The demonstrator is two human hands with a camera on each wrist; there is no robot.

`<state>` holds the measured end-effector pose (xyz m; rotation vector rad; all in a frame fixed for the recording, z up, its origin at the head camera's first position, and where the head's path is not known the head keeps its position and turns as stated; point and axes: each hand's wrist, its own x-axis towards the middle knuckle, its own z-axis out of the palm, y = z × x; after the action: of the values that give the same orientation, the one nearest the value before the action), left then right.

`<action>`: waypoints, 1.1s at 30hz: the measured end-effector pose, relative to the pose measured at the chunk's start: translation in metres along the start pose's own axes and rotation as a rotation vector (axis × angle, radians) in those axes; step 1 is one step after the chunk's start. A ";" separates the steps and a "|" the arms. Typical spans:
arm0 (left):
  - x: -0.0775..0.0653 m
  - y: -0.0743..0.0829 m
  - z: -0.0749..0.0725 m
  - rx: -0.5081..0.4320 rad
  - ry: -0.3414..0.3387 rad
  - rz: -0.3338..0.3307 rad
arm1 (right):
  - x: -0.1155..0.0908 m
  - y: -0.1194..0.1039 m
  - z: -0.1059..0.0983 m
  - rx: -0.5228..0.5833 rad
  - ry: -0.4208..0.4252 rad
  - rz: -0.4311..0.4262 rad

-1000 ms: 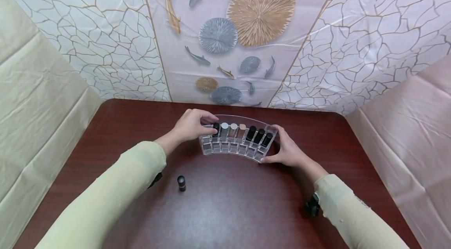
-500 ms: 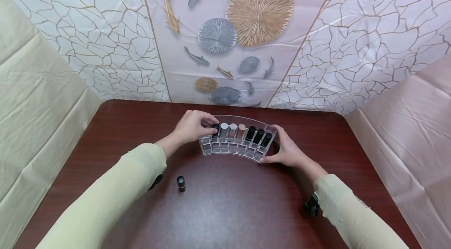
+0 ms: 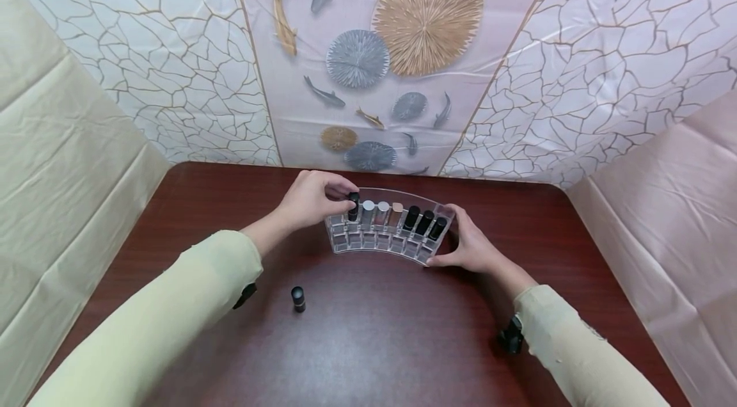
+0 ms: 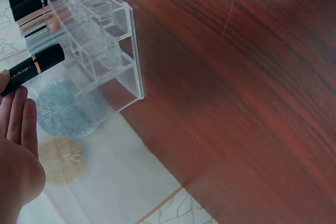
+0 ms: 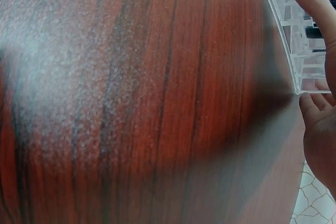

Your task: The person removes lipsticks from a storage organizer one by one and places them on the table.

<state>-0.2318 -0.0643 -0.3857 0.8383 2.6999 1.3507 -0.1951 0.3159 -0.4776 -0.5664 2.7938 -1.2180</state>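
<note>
A clear, curved acrylic lipstick organizer (image 3: pixel 368 242) stands toward the back of the table. My left hand (image 3: pixel 305 202) pinches a black lipstick (image 4: pixel 50 56) with a gold band between thumb and fingers, over the organizer's left end. In the left wrist view that lipstick lies raised out from the clear slots, its lower end near them. My right hand (image 3: pixel 471 244) grips the organizer's right end, thumb at the front corner and fingers behind. Along the upper row stand two silver-white-topped lipsticks (image 3: pixel 368 210), a beige-topped one (image 3: pixel 396 214) and three black ones (image 3: pixel 424 223). The front row's slots hold nothing.
Another black lipstick (image 3: pixel 298 299) stands upright on the dark wood table (image 3: pixel 368 330), nearer to me and left of the middle. Patterned fabric (image 3: pixel 357 138) hangs behind the table, with plain cloth (image 3: pixel 75 202) at both sides.
My left hand has risen slightly, drawing the black lipstick upward at the organizer's left end. The right hand and the organizer stay in place.
</note>
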 end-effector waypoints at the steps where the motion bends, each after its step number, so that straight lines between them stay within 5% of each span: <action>1: -0.001 0.002 -0.002 -0.004 -0.002 -0.001 | 0.000 0.000 0.000 0.001 -0.001 0.001; 16: -0.028 0.018 -0.022 0.006 -0.063 0.045 | 0.000 0.002 0.002 0.007 0.003 -0.013; 33: -0.066 0.020 -0.013 -0.038 -0.141 0.086 | 0.001 0.002 0.001 0.011 0.011 -0.033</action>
<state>-0.1695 -0.0952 -0.3775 1.0159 2.5513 1.2998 -0.1963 0.3162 -0.4791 -0.6098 2.7959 -1.2448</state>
